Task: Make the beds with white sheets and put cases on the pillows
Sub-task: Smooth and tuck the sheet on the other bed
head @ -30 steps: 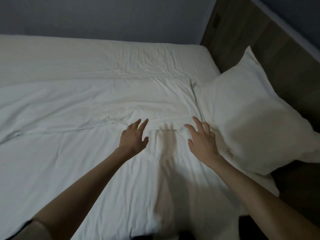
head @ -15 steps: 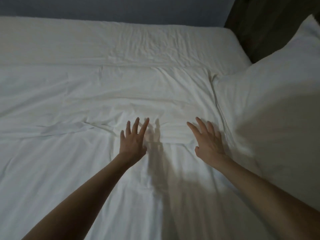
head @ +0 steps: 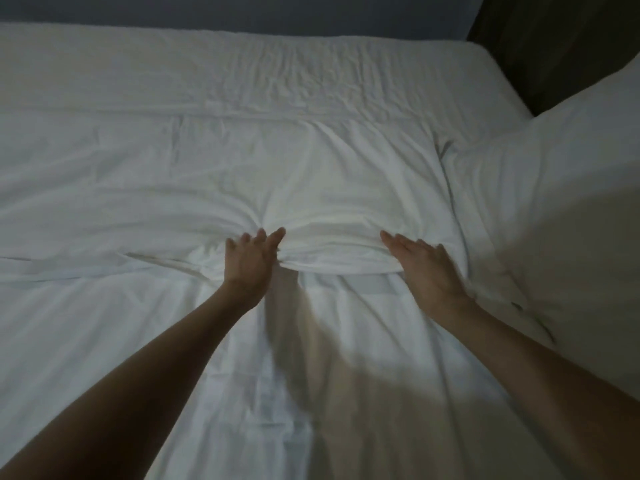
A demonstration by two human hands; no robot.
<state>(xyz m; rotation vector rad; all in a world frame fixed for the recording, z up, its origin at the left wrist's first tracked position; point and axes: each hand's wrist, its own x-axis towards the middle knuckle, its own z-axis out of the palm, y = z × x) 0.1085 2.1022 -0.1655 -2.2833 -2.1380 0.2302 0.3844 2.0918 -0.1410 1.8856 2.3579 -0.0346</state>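
Head view, dim light. White sheet (head: 138,341) covers most of the bed (head: 104,64). Only a wrinkled strip of the bed shows along the far side, next to the wall (head: 242,8).

Left hand (head: 247,263): open, fingers straight and slightly spread, pointing away from the body. It presses on the sheet at the left end of a raised fold (head: 346,266). Cloth bunches right at the thumb side, with creases radiating from there. Can't tell if the thumb is tucked under the cloth.

Right hand (head: 427,268): open, flat, palm down, fingers together and straight. It rests on the right end of the same fold. A bit motion-blurred, so there's no finer finger detail.

The fold runs across between the two hands, its near edge lifted slightly off the layer below and casting a thin shadow. The hands are apart with the fold's middle between them.

Pillow (head: 561,202): white, cased, on the right side of the bed, just beside the right hand, not touching it as far as I can see. Its far corner leans against the dark headboard (head: 554,46).

Both forearms are bare and throw shadows on the near part of the sheet.
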